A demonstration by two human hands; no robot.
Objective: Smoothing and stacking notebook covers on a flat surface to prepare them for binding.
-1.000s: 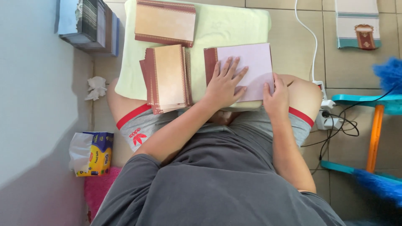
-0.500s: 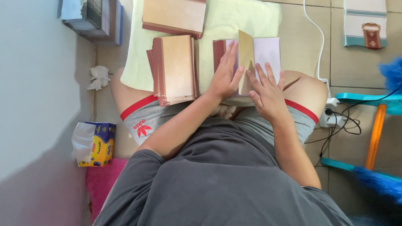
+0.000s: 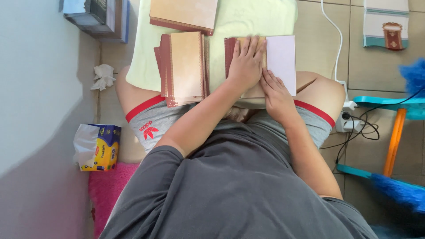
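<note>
Top middle of the frame, our left hand [image 3: 246, 62] and right hand [image 3: 275, 90] lie open, flat on the folded card [image 3: 280, 57], gripping nothing.

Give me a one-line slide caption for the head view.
Seated person's left hand presses a folded card flat while right hand steadies it, beside a card stack.

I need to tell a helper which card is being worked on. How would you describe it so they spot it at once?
On the pale green cushion across the lap, it is the card under both hands, right of the stack. Unlike those closed tan cards, it lies open, showing a white inner panel.
</note>
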